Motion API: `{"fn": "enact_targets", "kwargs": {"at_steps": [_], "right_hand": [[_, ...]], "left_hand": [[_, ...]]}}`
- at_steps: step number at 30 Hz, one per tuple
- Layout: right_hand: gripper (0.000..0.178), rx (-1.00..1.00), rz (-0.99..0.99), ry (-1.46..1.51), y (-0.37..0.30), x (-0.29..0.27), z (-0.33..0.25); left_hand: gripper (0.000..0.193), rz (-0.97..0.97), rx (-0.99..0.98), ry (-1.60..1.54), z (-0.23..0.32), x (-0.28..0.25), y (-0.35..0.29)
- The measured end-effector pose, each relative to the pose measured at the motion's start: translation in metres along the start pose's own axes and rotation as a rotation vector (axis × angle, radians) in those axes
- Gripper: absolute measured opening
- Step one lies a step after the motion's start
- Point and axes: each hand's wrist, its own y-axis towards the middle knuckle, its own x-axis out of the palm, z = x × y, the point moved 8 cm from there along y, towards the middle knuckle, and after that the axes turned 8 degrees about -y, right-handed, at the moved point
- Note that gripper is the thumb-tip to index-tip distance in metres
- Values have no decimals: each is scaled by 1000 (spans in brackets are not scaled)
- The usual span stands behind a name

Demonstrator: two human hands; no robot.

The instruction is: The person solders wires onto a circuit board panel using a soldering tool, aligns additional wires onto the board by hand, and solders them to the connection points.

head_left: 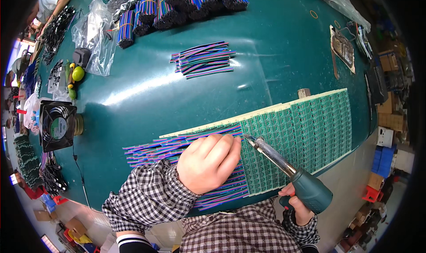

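Note:
My left hand [208, 163] lies palm-down over a row of multicoloured ribbon wires [144, 152], its fingers closed on a wire at the edge of a green circuit board panel [306, 129]. The wires run leftward from the panel's left edge; the hand hides some of them. In my right hand [298, 207] is a green soldering gun [310, 190], held by its handle. Its tip points up and left and meets the panel's edge just beside my left fingertips. Whether the tip touches a wire there I cannot tell.
A loose pile of short ribbon wires [203, 60] lies beyond the panel. Banded wire bundles [177, 4] stand at the back. On the left are a black fan [57, 125] and a clear plastic bag [95, 40]. A stained metal tray [342, 49] sits at far right.

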Motion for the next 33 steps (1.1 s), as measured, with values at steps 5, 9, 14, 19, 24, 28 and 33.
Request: {"fn": "enact_targets", "kwargs": {"at_steps": [5,9,14,19,24,28,33], "right_hand": [[64,26,29,60,-2,0,-1],[69,65,83,134,-1,2,-6],[69,49,32,85,-5,-4,4],[67,47,21,96,-5,-3,7],[59,60,-4,66,-3,-1,7],[56,47,-6,39,-2,0,5],[61,44,10,44,-4,-3,8]], "left_hand": [[38,3,-1,2,0,0,-1],[38,-3,-4,-3,-1,0,0],[39,-5,-1,3,-1,-1,0],[40,-16,2,7,0,0,1],[40,-12,3,2,0,1,-1],[39,-9,1,5,0,0,0],[39,-13,-4,-4,0,0,0]]}}
